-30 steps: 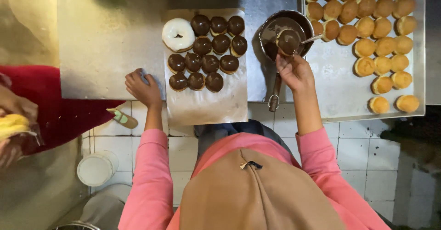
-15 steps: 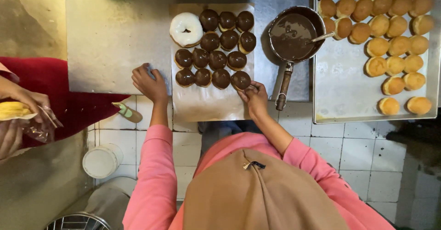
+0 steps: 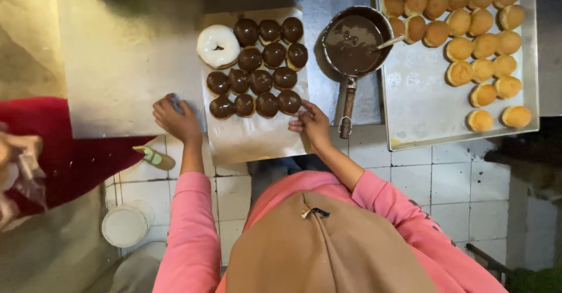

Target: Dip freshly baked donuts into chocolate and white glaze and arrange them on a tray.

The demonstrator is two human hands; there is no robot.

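Chocolate-brown glaze covered most of the doughnuts (image 3: 257,70) laid in rows on a sheet of pale paper (image 3: 252,138) at the upper middle of the frame, with one white-iced ring (image 3: 218,46) at the sheet's upper left corner. The right hand (image 3: 311,123) sat at the lower right end of the nearest row, its fingers bent and touching the last glazed doughnut (image 3: 289,101); whether they gripped it could not be told. The left hand (image 3: 175,117) rested on the steel worktop (image 3: 123,64) at the paper's left edge, fingers curled, with a small bluish thing partly hidden under them.

Just right of the paper stood a dark pan of chocolate (image 3: 352,44) with a spoon in it, its handle pointing toward the right hand. Further right, a metal tray (image 3: 421,105) held plain golden buns (image 3: 480,41), cut off at the top edge. A white lidded tub (image 3: 126,225) and a small green-capped bottle (image 3: 153,157) lay at the lower left on tiled floor. Another person's hands, blurred, showed at the far left over red cloth (image 3: 70,152).
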